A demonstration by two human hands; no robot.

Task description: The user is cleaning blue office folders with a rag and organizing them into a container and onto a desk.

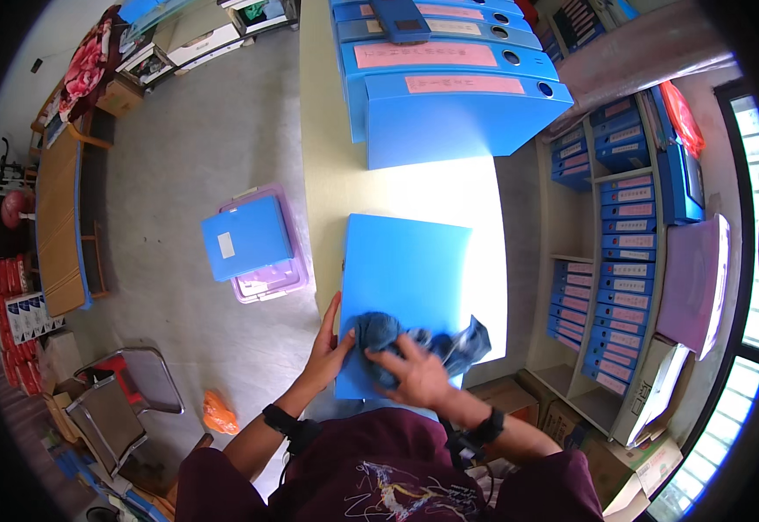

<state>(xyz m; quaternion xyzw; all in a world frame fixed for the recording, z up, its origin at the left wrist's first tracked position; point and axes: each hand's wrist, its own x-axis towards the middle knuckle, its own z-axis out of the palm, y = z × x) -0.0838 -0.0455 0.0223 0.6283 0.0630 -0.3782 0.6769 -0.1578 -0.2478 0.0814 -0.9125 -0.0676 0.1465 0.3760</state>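
A blue plastic file box [405, 267] lies flat on the pale table [327, 186], its near edge close to my body. My right hand [415, 378] presses a crumpled dark blue-grey cloth [379, 329] onto the near part of the box, fingers spread over the fabric. A loose end of the cloth trails right across the box's edge. My left hand [330, 352] grips the box's left edge, its thumb on top against the cloth and its fingers along the side.
Several upright blue binders [457, 124] with pink labels stand at the table's far end, a dark blue phone-like device [400, 19] on top. A shelf [598, 261] of binders is right. On the floor, left, a blue file box [249, 238] rests on a purple plastic bin [275, 280].
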